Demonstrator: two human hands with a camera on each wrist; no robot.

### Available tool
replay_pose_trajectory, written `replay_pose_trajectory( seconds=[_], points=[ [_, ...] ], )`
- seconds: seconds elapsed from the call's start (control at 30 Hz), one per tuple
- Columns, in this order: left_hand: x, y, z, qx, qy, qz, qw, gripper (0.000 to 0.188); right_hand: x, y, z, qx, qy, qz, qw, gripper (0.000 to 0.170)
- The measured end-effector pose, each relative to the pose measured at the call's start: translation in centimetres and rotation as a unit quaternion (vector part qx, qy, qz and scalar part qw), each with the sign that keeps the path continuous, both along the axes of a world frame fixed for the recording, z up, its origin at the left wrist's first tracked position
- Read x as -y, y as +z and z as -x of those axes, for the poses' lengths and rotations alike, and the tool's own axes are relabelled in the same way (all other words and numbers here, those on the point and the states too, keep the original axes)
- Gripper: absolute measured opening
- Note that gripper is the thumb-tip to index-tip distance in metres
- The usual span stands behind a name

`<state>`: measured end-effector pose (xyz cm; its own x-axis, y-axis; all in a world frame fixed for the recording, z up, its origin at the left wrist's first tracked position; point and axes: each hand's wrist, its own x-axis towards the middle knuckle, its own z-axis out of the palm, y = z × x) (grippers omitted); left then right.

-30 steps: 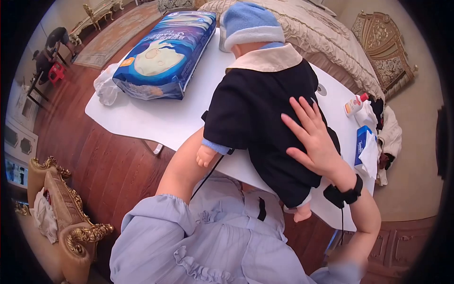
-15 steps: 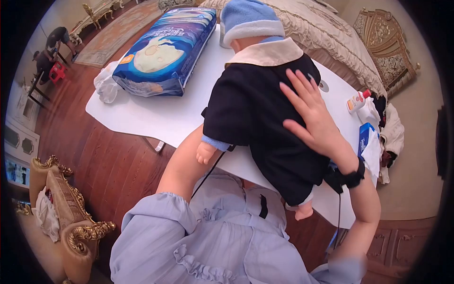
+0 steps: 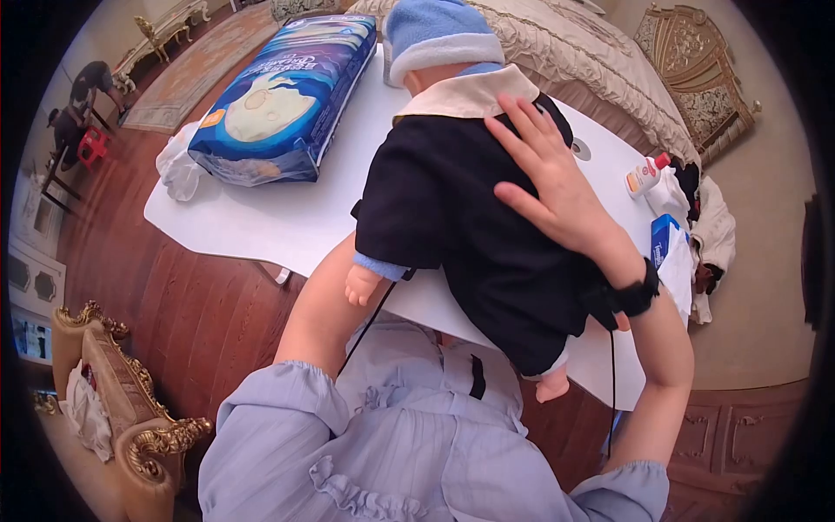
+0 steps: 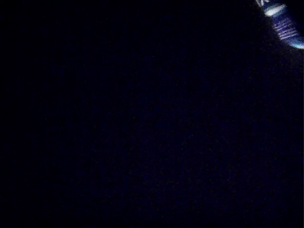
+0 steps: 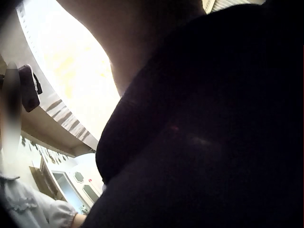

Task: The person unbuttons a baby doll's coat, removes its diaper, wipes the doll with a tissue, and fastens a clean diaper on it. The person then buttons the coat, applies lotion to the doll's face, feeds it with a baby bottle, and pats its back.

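A baby doll (image 3: 461,209) is held up face away, in a black garment with a cream collar (image 3: 470,94) and a blue hat (image 3: 444,35) with a white brim. My right hand (image 3: 557,187) lies on its upper back, fingers extended and spread, the fingertips reaching the collar. My left forearm (image 3: 320,304) passes beneath the doll's front, and the left hand is hidden behind its body. Dark cloth fills most of the right wrist view, and the left wrist view is nearly all dark. The doll's hand (image 3: 359,285) and foot (image 3: 552,384) hang toward me.
On the white table (image 3: 252,222) lie a blue diaper pack (image 3: 278,104), a crumpled white bag (image 3: 180,165), a bottle with a red cap (image 3: 645,177) and a blue tissue pack (image 3: 668,244). A bed (image 3: 591,70) stands behind; a gold-trimmed chair (image 3: 130,400) is at left.
My right hand has slid up the doll's back toward the collar. In the head view, the doll and the table's things have shifted slightly left.
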<state>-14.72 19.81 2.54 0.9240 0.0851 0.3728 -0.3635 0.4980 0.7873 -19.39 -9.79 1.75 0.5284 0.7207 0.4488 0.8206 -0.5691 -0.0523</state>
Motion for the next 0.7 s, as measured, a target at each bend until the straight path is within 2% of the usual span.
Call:
replay_pose_trajectory(
  seconds=[0.1, 0.2, 0.33, 0.47, 0.57, 0.7],
  points=[
    [0.2, -0.3, -0.3, -0.008, -0.005, 0.004, 1.000, 0.084, 1.8, -0.7, 3.3, -0.047, -0.013, 0.021, 0.999, 0.064],
    [1.0, -0.6, -0.7, -0.013, -0.017, 0.013, 1.000, 0.085, 3.7, -0.8, 5.4, -0.094, 0.022, 0.055, 0.994, 0.060],
    [2.9, 0.0, -1.4, -0.013, -0.042, 0.011, 0.999, 0.085, 2.3, 1.4, 3.1, -0.007, 0.031, 0.002, 0.999, 0.059],
    [4.7, 1.8, -2.5, -0.003, -0.069, -0.002, 0.998, 0.086, -0.9, 0.5, -1.2, 0.064, 0.014, -0.057, 0.996, 0.061],
    [5.7, 2.7, -3.2, 0.003, -0.083, -0.009, 0.996, 0.086, -0.7, -0.4, -1.7, 0.064, -0.015, -0.039, 0.997, 0.064],
    [6.7, 3.2, -3.7, 0.002, -0.099, -0.013, 0.995, 0.087, 1.5, -1.0, 2.4, -0.015, -0.021, -0.004, 1.000, 0.069]
  ],
)
